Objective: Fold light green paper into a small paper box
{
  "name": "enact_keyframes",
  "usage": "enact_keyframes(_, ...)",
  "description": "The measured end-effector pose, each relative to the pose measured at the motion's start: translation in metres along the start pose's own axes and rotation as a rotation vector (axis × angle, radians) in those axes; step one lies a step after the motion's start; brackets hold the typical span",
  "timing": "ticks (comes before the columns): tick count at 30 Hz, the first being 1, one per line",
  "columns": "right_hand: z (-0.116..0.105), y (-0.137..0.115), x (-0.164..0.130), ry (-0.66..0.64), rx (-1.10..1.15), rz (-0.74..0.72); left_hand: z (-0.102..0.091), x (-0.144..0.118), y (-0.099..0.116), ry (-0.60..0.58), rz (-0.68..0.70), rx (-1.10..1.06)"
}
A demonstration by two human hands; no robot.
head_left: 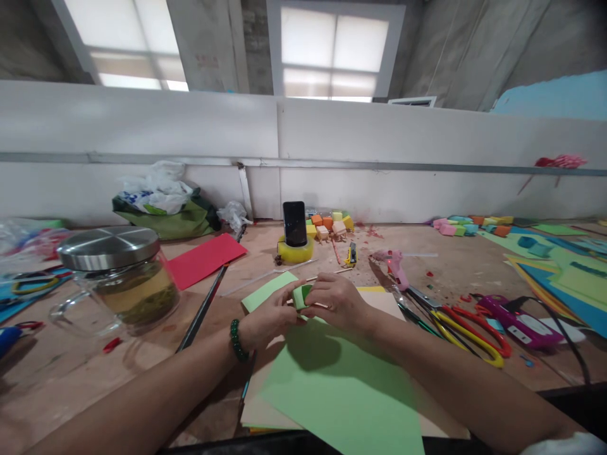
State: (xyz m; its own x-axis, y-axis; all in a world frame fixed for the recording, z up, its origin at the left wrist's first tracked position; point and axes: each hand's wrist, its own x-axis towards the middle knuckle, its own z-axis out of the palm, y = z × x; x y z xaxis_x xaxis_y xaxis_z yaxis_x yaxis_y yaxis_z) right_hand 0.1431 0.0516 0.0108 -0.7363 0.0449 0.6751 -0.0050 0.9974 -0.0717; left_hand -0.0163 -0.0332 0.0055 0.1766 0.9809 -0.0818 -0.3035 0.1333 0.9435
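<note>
Between both hands is a small folded green paper box, held above the stack of paper. My left hand, with a dark green bead bracelet at the wrist, pinches its left side. The fingers of my right hand close on its right side and hide part of it. Beneath the hands lies a large light green sheet on pale sheets. A smaller green paper piece rests just behind my left hand.
A glass teapot stands left, near red paper. Behind the hands are a phone on a yellow tape roll, several paper cubes and a yellow cutter. To the right lie a pink glue gun and scissors.
</note>
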Motion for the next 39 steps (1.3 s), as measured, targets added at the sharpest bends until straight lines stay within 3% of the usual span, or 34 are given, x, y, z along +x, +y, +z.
enact_keyframes(16,-0.004,0.0,0.002,-0.123,0.021,0.007,0.001,-0.001,0.005,-0.087,-0.031,-0.104)
enact_keyframes(24,-0.003,0.005,-0.002,-0.028,0.367,0.303,-0.005,0.0,0.004,-0.046,-0.162,-0.102)
enact_keyframes(32,-0.011,0.003,0.003,-0.041,0.512,0.407,-0.008,0.0,0.003,-0.062,-0.071,-0.138)
enact_keyframes(39,-0.01,0.001,0.005,-0.026,0.573,0.431,-0.006,0.0,0.005,-0.077,-0.103,-0.133)
